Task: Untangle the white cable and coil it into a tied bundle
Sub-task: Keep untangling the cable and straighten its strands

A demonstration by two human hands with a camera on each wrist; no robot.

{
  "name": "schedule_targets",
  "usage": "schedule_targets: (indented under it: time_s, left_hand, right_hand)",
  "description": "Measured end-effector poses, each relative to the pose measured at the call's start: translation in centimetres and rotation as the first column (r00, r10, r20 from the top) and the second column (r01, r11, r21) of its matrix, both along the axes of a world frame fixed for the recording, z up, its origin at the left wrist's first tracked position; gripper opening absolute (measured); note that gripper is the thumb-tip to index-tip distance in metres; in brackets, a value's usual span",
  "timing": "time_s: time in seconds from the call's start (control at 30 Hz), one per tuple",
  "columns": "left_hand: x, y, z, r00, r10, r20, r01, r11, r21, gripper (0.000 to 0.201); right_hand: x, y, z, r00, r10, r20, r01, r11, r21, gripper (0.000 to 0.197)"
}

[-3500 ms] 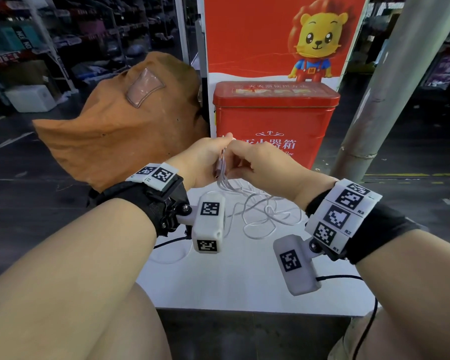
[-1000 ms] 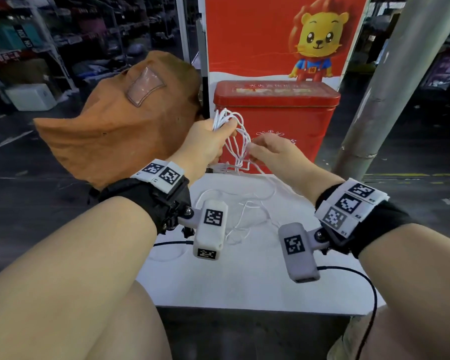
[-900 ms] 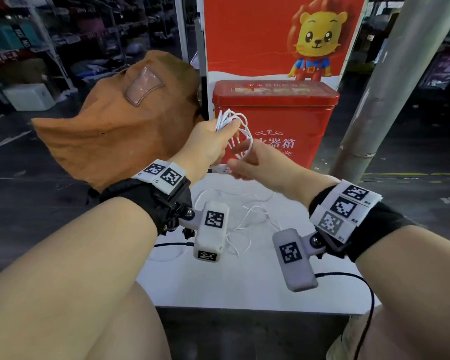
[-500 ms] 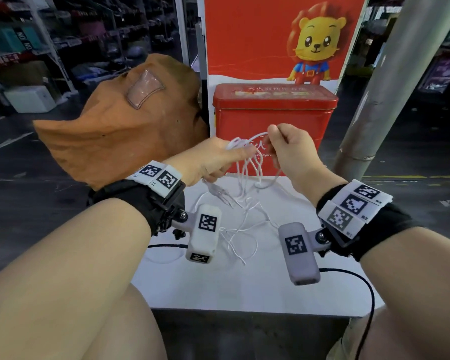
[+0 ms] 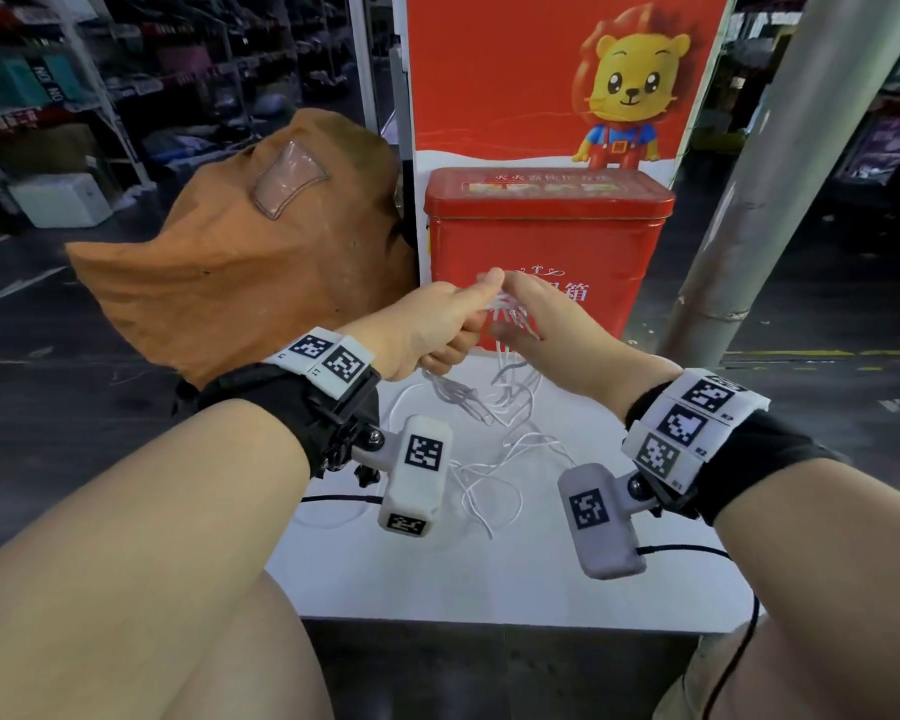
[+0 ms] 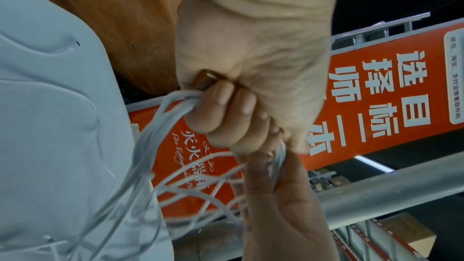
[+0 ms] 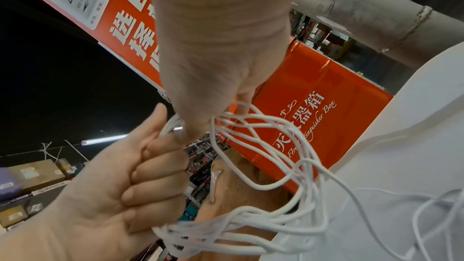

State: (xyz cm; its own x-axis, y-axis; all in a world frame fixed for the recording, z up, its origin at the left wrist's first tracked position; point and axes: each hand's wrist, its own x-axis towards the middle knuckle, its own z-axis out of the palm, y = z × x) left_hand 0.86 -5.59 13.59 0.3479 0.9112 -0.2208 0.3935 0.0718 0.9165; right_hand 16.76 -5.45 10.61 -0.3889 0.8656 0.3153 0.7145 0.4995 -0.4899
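Note:
The thin white cable (image 5: pixel 510 402) hangs in several loops from my hands down to the white table (image 5: pixel 489 574). My left hand (image 5: pixel 437 324) grips the gathered strands in a fist above the table's far side. The left wrist view shows its fingers (image 6: pixel 226 110) curled round the cable (image 6: pixel 155 146). My right hand (image 5: pixel 536 324) meets the left one at the top of the loops. In the right wrist view its thumb (image 7: pixel 191 126) pinches the cable (image 7: pixel 276 166) just above the left fist (image 7: pixel 125 186). A loose tail lies on the table.
A red tin box (image 5: pixel 541 236) stands at the table's back, right behind my hands. An orange-brown cloth bag (image 5: pixel 240 262) sits to its left. A grey pole (image 5: pixel 780 174) slants up on the right. Behind the box hangs a red poster (image 5: pixel 489 70).
Half a second ago my right hand held a strand up and apart from the left. It has come down and in, and now meets the left hand at the loops.

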Motion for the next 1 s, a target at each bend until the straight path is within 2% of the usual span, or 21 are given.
schedule_targets:
  time_s: [0.03, 0.1, 0.17, 0.27, 0.33, 0.43, 0.53, 0.63, 0.73, 0.83, 0.9, 1.0]
  left_hand:
    - [-0.1, 0.0, 0.0, 0.999, -0.031, 0.007, 0.032, 0.999, -0.027, 0.056]
    - [-0.5, -0.1, 0.2, 0.997, -0.083, 0.006, 0.083, 0.994, -0.065, 0.055]
    - [-0.8, 0.0, 0.2, 0.995, -0.097, -0.004, 0.096, 0.995, -0.031, 0.049]
    - [-1.1, 0.3, 0.1, 0.999, -0.037, 0.021, 0.035, 0.994, 0.102, 0.038]
    - [-1.2, 0.5, 0.1, 0.999, -0.004, 0.037, -0.002, 0.985, 0.173, 0.038]
    - [-1.3, 0.6, 0.0, 1.000, -0.029, 0.011, 0.025, 0.960, 0.278, 0.035]
    - [-1.3, 0.7, 0.1, 0.981, -0.061, -0.183, 0.134, 0.899, 0.416, 0.030]
    - [-1.5, 1.0, 0.0, 0.909, -0.093, -0.406, 0.283, 0.854, 0.437, 0.025]
    - [-1.4, 0.8, -0.1, 0.881, -0.078, -0.467, 0.302, 0.851, 0.428, 0.025]
    - [-1.4, 0.6, -0.4, 0.946, -0.049, -0.322, 0.180, 0.902, 0.392, 0.027]
    - [-1.6, 0.6, -0.4, 0.986, -0.034, -0.164, 0.085, 0.946, 0.312, 0.023]
    - [-1.8, 0.7, -0.3, 1.000, 0.011, 0.014, -0.014, 0.974, 0.227, 0.023]
  right_hand:
    - [0.0, -0.2, 0.1, 1.000, 0.003, -0.006, -0.003, 1.000, -0.002, 0.017]
    - [0.0, -0.5, 0.4, 1.000, 0.013, -0.015, -0.013, 1.000, -0.015, 0.006]
    - [0.0, -0.8, 0.6, 0.999, 0.024, -0.049, -0.025, 0.999, -0.028, 0.008]
    - [-0.3, -1.0, 0.9, 0.995, 0.012, -0.101, -0.009, 1.000, 0.026, 0.015]
    - [-0.6, -0.9, 1.1, 0.991, -0.023, -0.129, 0.026, 0.999, 0.019, 0.022]
    - [-0.8, -0.6, 1.5, 0.981, -0.095, -0.169, 0.092, 0.995, -0.024, 0.024]
    - [-0.6, -0.3, 1.8, 0.951, -0.136, -0.279, 0.085, 0.978, -0.188, 0.028]
    - [0.0, -0.5, 1.7, 0.930, -0.165, -0.328, 0.004, 0.899, -0.439, 0.029]
    - [0.3, -0.6, 1.3, 0.946, -0.138, -0.292, 0.008, 0.913, -0.407, 0.029]
    - [0.6, -0.5, 1.1, 0.959, -0.114, -0.259, 0.039, 0.960, -0.277, 0.017]
    - [1.0, -0.3, 0.9, 0.965, -0.120, -0.234, 0.050, 0.957, -0.287, 0.004]
    - [1.6, 0.0, 0.3, 0.969, -0.157, -0.189, 0.089, 0.942, -0.324, 0.015]
